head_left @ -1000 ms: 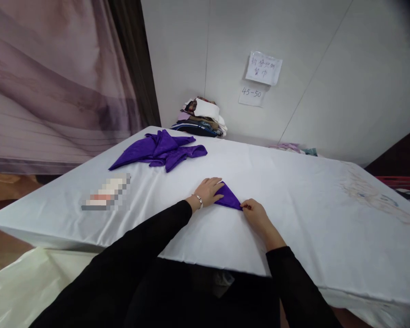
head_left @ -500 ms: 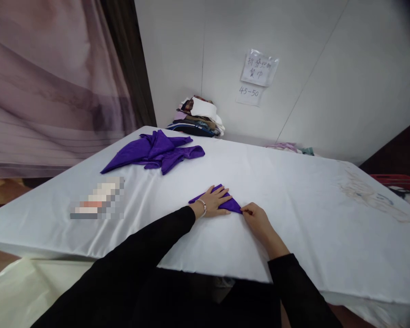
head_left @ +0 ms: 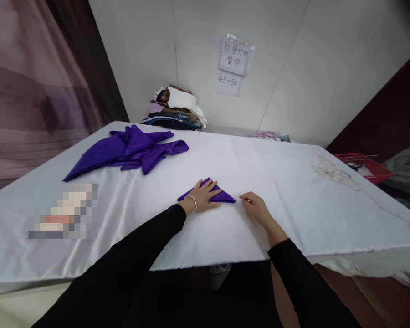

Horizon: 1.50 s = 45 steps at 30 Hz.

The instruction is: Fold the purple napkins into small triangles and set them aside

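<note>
A purple napkin [head_left: 222, 197], folded into a flat triangle, lies on the white-covered table [head_left: 276, 182]. My left hand [head_left: 205, 195] is pressed flat on its middle, fingers spread, a bracelet at the wrist. Just right of the napkin's right corner is my right hand [head_left: 254, 206], its fingers curled together with nothing visible in them. A small gap separates it from the cloth. Part of the triangle is hidden under my left hand.
Loose purple cloths [head_left: 130, 148] lie heaped at the back left, with a blurred-out object [head_left: 66, 207] nearer me. Folded clothes [head_left: 177, 109] are stacked by the wall. Beyond the right edge stands a red basket [head_left: 379, 171].
My right hand has let go of the napkin's right corner and moved slightly away from it. My left hand stays flat on the napkin. The camera view has shifted.
</note>
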### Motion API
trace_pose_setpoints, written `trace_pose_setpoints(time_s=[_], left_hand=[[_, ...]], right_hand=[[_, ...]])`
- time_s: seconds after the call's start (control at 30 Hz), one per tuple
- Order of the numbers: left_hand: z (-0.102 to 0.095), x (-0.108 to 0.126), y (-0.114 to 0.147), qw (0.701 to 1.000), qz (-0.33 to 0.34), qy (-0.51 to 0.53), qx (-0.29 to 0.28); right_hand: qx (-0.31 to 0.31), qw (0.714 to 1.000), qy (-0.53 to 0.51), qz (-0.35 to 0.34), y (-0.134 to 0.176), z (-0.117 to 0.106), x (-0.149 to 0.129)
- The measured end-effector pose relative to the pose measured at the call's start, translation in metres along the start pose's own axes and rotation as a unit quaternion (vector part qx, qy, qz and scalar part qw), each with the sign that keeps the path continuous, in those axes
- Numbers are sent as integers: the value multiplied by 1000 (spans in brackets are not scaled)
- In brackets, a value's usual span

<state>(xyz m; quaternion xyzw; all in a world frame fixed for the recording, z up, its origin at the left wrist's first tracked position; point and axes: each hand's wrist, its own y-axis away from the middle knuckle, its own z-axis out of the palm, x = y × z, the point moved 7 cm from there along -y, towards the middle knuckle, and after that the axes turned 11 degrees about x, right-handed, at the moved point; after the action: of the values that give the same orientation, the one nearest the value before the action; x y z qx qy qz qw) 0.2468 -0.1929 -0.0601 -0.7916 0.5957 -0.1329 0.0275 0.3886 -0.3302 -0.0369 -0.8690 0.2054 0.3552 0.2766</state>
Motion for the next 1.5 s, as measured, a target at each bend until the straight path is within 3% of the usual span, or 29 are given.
trace_pose_setpoints(time_s=[0.13,0.27,0.4,0.5,0.8,0.97,1.23,1.5], left_hand=[[1,0,0,1000,1,-1,2],[0,2,2,999,14,-14,29],[0,5,2,999,19,-44,23],[2,6,2,998,18,-54,0],[4,3,4,999,13,-35,-1],[-1,-6,12,999,-39,-17,13],[-19,-32,59,990,-139,-23,-3],[-26,-48,105,984,-177,-37,3]], right_hand=[[39,995,4,-94,-6,10,-44],[-50,981,28,-184,-9,60,-95],[-136,976,99,-142,-18,104,-93],[-178,967,129,-130,-19,119,-77],[-165,964,179,-112,-14,114,-52],[-165,954,214,-127,-12,109,-42],[-178,941,250,-144,-8,105,-40],[-183,937,261,-140,-7,104,-43]])
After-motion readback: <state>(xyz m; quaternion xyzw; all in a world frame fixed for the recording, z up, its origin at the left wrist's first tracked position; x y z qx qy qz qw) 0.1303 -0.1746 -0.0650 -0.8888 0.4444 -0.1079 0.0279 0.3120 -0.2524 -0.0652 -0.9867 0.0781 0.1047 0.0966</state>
